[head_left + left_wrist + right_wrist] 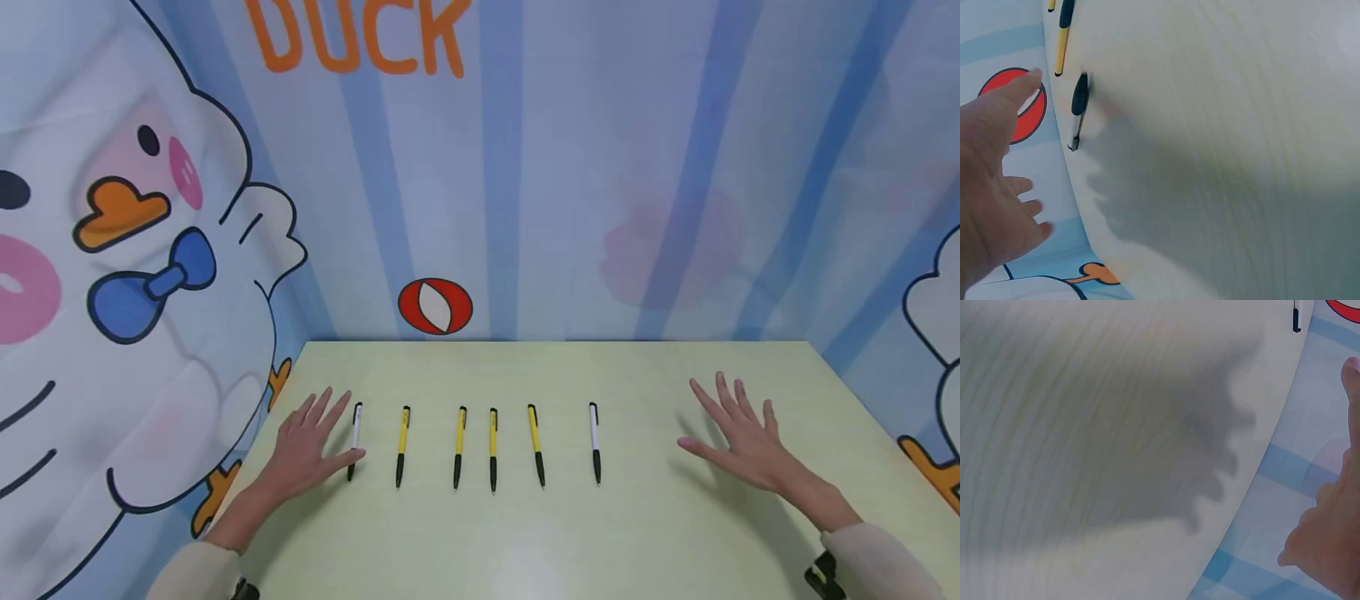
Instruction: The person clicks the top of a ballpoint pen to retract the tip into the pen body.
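Several pens lie in a row on the pale table, black grips toward me. A white pen point(356, 429) is at the left end and another white pen point(595, 433) at the right end. Between them are several yellow pens, among them one yellow pen point(403, 433) at left and one yellow pen point(535, 433) at right. My left hand point(306, 446) hovers with fingers spread beside the left white pen point(1076, 125); its thumb covers part of that pen in the head view. Well right of the row, my right hand point(742, 442) is raised, fingers spread, holding nothing.
The table point(480, 550) reaches back to a blue striped cloth backdrop point(555, 167). A printed duck point(150, 375) covers the cloth on the left. Both hands cast shadows on the tabletop.
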The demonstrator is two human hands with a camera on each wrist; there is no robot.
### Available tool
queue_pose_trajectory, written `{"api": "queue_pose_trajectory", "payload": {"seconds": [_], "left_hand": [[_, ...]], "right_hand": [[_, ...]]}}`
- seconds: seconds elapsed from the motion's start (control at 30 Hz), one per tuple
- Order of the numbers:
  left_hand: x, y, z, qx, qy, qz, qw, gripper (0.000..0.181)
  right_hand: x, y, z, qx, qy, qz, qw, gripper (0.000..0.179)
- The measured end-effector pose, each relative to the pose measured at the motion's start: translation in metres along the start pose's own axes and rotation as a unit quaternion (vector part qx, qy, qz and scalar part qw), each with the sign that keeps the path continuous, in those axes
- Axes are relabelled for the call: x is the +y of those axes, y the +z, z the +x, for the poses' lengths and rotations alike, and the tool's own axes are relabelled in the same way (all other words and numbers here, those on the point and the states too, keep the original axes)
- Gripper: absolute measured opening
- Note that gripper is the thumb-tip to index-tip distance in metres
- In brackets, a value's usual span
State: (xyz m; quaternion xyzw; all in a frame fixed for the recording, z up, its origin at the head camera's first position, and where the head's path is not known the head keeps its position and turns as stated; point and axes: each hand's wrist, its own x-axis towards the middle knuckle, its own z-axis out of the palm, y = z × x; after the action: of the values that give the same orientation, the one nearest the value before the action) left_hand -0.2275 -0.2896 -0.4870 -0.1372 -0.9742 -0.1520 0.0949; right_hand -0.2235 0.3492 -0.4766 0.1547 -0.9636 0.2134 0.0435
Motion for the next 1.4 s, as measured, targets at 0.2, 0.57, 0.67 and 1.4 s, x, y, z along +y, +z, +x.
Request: {"api": "queue_pose_trajectory", "payload": {"seconds": [0.2, 0.57, 0.67, 1.4], "left_hand": [[0.007, 0.008, 0.017, -0.045, -0.068, -0.085, 0.9931, 0.084], [0.021, 0.02, 0.042, -0.077, -0.184, -0.1, 0.9748, 0.065], [0.024, 0.021, 0.044, -0.091, -0.191, -0.099, 0.9724, 0.057], [0.078, 0.0, 0.041, -0.071, -0.18, -0.357, 0.9139, 0.06]], "right_hand": [[0.0, 0.004, 0.004, 0.005, -0.028, 0.052, 0.9982, 0.095], [-0.012, 0.009, 0.008, 0.041, -0.065, 0.054, 0.9956, 0.069], [-0.014, 0.011, 0.008, 0.063, -0.078, 0.027, 0.9946, 0.064], [-0.042, 0.018, 0.024, 0.071, -0.093, 0.047, 0.9921, 0.053]]}}
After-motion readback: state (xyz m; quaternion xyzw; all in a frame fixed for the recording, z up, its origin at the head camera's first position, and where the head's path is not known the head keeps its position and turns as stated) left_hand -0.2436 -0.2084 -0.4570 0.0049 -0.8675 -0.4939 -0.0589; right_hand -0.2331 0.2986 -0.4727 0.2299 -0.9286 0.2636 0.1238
